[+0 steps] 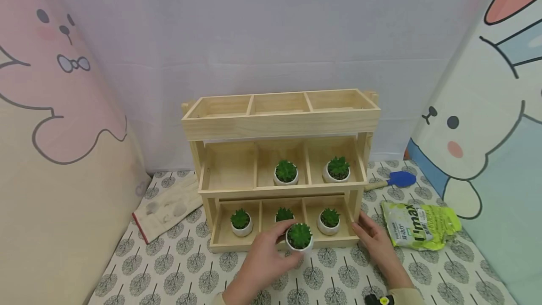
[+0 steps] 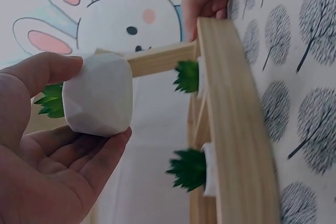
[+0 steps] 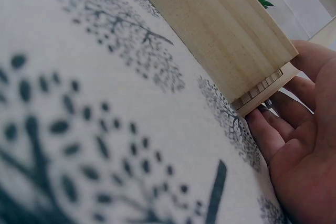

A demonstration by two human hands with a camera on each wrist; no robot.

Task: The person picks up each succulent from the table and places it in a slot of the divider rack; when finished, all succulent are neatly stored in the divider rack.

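My left hand [image 1: 268,255] grips a small white faceted pot with a green succulent [image 1: 299,236], thumb and fingers on either side of the pot [image 2: 100,95]. It is held up in front of the bottom tray of a three-tier wooden plant shelf [image 1: 281,125]. My right hand [image 1: 378,244] holds the right end of that bottom tray [image 3: 220,35], fingers bent at its corner. Potted succulents stand in the bottom tray's left [image 1: 241,222], middle [image 1: 284,214] and right [image 1: 329,221] compartments. The middle tier has one in its middle [image 1: 286,172] and one in its right compartment [image 1: 337,170].
Right of the shelf lie a blue trowel with a wooden handle [image 1: 401,179] and a green and white bag [image 1: 419,226]. A pale cloth item with a red edge [image 1: 167,208] lies at the left. The tablecloth [image 1: 182,267] has a tree print.
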